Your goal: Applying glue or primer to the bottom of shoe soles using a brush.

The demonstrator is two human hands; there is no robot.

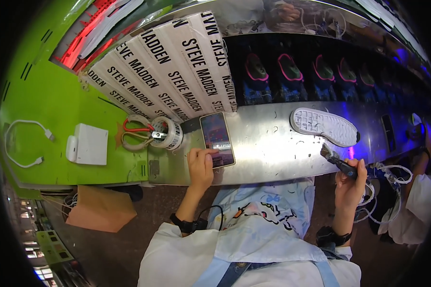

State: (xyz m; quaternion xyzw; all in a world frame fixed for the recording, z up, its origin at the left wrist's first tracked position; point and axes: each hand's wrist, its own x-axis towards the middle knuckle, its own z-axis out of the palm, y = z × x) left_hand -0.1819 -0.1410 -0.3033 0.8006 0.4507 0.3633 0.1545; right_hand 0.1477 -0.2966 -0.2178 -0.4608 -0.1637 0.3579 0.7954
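Note:
A white shoe sole [321, 125] lies on the metal worktop, its treaded face upward. Just in front of it, my right hand [348, 189] grips a dark-handled brush [342, 165], whose bristles point to the upper left, near the sole but apart from it. A phone [218, 138] with its screen lit rests left of the sole. My left hand [200, 168] is at the phone's lower left edge, one finger stretched over the screen. It holds nothing.
A printed carton [172, 67] stands behind the phone. Tape rolls [166, 133] and red-handled scissors [141, 128] sit at left, near a white box [92, 144] and a white cable [21, 121]. Dark shoes [290, 69] line the far side. Another person's sleeve [419, 205] shows at right.

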